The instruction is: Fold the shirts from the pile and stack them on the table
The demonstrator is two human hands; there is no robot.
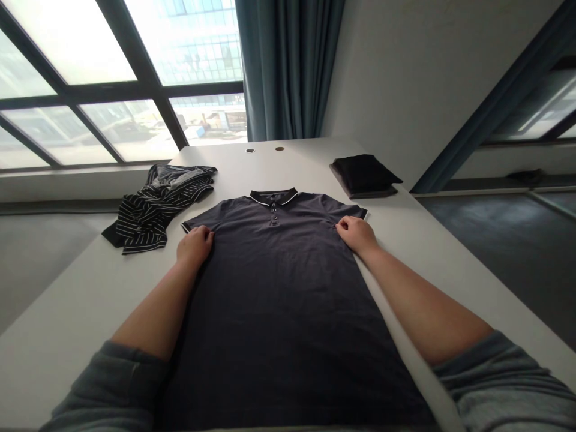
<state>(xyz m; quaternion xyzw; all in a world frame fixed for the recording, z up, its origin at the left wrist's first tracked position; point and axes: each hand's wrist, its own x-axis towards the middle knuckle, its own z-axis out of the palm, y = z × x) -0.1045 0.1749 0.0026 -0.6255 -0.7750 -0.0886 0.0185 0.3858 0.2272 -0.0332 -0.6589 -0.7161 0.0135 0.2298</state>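
Note:
A dark grey polo shirt lies spread flat, front up, its collar at the far end and its hem toward me. White piping edges the black collar, and several buttons run down the placket. At the left underarm edge, below the sleeve, my left hand is closed on the fabric with curled fingers. My right hand pinches the shirt at the opposite underarm, just under the other sleeve. Both forearms reach along the shirt's sides.
The shirt rests on a white table. A crumpled black-and-white striped garment lies at the left edge. Folded dark garments are stacked at the far right. Two round cable holes sit near the back, before a blue curtain.

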